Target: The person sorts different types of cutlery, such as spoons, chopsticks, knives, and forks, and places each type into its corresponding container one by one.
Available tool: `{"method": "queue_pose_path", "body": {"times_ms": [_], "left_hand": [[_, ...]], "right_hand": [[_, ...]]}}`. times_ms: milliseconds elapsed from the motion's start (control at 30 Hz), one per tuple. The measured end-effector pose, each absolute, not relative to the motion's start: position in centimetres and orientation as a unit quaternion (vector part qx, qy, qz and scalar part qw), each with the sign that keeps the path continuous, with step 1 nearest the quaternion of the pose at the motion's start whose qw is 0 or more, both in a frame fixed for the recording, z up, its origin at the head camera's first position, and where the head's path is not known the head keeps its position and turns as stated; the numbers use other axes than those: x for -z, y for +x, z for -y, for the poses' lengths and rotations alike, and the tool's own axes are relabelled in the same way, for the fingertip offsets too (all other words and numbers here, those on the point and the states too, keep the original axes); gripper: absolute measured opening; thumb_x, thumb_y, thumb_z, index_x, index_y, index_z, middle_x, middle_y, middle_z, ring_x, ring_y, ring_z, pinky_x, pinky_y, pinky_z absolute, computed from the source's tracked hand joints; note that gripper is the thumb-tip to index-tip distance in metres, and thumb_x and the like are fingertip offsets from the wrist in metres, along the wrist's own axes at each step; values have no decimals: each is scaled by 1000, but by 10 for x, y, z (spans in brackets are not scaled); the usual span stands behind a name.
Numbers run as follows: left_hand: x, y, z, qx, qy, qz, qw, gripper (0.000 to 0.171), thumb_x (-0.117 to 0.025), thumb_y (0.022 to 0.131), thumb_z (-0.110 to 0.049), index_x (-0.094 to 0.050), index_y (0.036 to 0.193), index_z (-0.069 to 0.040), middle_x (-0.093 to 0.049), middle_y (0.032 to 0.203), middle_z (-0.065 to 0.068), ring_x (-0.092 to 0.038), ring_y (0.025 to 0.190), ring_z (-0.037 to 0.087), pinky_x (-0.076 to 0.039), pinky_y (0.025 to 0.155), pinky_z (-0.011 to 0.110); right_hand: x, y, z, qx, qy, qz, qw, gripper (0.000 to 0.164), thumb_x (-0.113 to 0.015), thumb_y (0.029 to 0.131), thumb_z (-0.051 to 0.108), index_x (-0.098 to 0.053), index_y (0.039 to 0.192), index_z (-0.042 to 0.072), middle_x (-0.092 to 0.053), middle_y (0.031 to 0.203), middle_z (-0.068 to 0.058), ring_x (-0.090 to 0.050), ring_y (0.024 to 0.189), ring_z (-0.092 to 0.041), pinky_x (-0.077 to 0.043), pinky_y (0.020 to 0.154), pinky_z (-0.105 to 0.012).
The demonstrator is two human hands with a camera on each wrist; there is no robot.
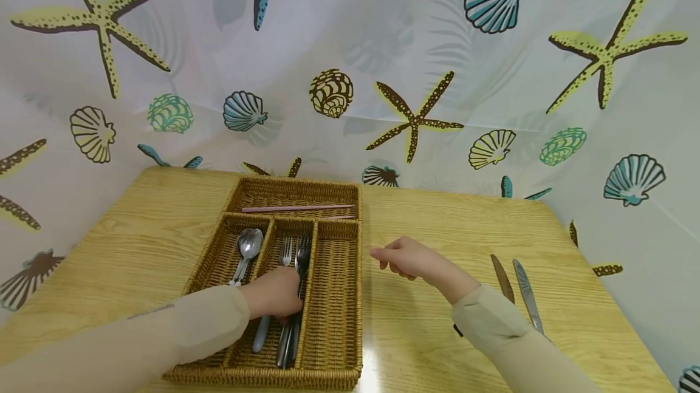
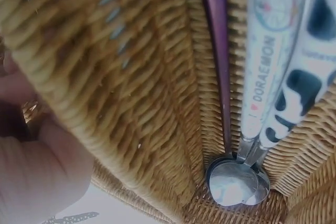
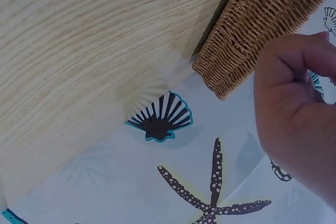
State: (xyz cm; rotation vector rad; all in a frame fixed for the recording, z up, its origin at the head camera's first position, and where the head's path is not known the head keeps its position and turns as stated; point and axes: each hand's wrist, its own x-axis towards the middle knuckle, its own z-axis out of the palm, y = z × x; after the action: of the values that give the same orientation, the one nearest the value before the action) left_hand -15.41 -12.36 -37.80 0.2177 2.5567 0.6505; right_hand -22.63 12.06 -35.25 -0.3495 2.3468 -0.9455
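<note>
My left hand (image 1: 276, 293) is down in the middle compartment of the wicker cutlery basket (image 1: 361, 271), fingers curled over a fork (image 1: 302, 253); its fingertips are hidden. Beside it lies another fork (image 1: 285, 251), with a pale blue handle (image 1: 261, 335) showing below the hand. Metal handles (image 1: 287, 344) show there too. Spoons (image 1: 250, 244) fill part of the left compartment; in the left wrist view their handles are purple, Doraemon-printed (image 2: 265, 72) and black-and-white. To the right of the basket, my right hand (image 1: 411, 257) hovers over the table, loosely curled and holding nothing.
Two table knives (image 1: 527, 293) lie on the wooden table (image 1: 437, 217) at the right, partly behind the right forearm. Pink chopsticks (image 1: 298, 208) lie in the basket's far compartment. A shell-and-starfish-patterned cloth (image 1: 339, 34) hangs behind the table and at its sides.
</note>
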Motion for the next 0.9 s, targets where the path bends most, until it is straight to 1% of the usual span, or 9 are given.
{"method": "queue_pose_path", "body": {"times_ms": [100, 233, 300, 467, 600, 700, 767, 867, 900], "left_hand": [[379, -154, 123, -222, 81, -940, 247, 24, -57, 84, 0, -57, 60, -5, -58, 45, 6, -54, 40, 16, -35, 44, 23], [377, -153, 124, -211, 88, -946, 230, 25, -60, 87, -6, -58, 61, -6, -60, 48, 7, -59, 44, 19, -44, 52, 25], [372, -152, 126, -217, 91, -948, 214, 32, -59, 88, -7, -58, 56, -6, -59, 47, 5, -53, 41, 16, -43, 53, 25], [357, -154, 129, -269, 98, -942, 174, 50, -53, 90, -8, -43, 42, -13, -44, 38, -3, -28, 34, 8, -32, 45, 22], [346, -156, 127, -321, 90, -930, 154, 51, -52, 92, -12, -37, 44, -17, -40, 38, -5, -28, 35, 7, -33, 46, 21], [340, -157, 124, -348, 79, -922, 148, 49, -51, 92, -13, -36, 46, -16, -42, 40, -4, -32, 37, 9, -35, 47, 22], [336, -156, 121, -357, 77, -919, 147, 47, -52, 92, -14, -37, 47, -16, -46, 42, -2, -36, 38, 9, -35, 47, 23], [334, -155, 117, -357, 82, -919, 145, 44, -53, 92, -14, -41, 50, -15, -55, 48, 3, -38, 39, 9, -36, 46, 23], [333, -155, 116, -355, 82, -920, 145, 43, -53, 92, -14, -43, 51, -15, -57, 50, 4, -39, 40, 9, -36, 46, 23]], "right_hand": [[353, -226, -127, 345, -127, -885, 284, 40, -47, 97, 34, -63, 89, -2, -32, 48, 5, -23, 43, -9, -26, 47, -25], [351, -230, -152, 335, -125, -894, 271, 42, -47, 97, 34, -64, 98, -4, -33, 47, 6, -21, 41, -7, -26, 46, -24], [347, -233, -172, 334, -120, -897, 264, 44, -47, 97, 33, -63, 104, -7, -34, 47, 6, -22, 41, -6, -27, 46, -24], [341, -240, -227, 306, -96, -917, 238, 40, -47, 97, 27, -61, 108, -9, -35, 48, 7, -25, 41, -5, -29, 45, -24], [348, -240, -266, 251, -80, -939, 223, 29, -50, 95, 21, -61, 78, -1, -34, 47, 7, -26, 41, -6, -30, 46, -24], [358, -239, -285, 213, -62, -949, 224, 34, -54, 92, 18, -49, 59, 12, -34, 45, 7, -28, 41, -6, -31, 46, -23], [365, -239, -293, 190, -44, -955, 224, 36, -55, 89, 16, -44, 55, 15, -34, 44, 7, -29, 41, -5, -33, 45, -21], [372, -239, -300, 169, -18, -960, 220, 23, -58, 86, 14, -59, 77, -7, -32, 43, 8, -30, 40, -5, -36, 44, -20], [374, -239, -301, 164, -12, -962, 219, 30, -58, 86, 13, -58, 91, -16, -32, 44, 7, -30, 40, -5, -37, 44, -20]]}}
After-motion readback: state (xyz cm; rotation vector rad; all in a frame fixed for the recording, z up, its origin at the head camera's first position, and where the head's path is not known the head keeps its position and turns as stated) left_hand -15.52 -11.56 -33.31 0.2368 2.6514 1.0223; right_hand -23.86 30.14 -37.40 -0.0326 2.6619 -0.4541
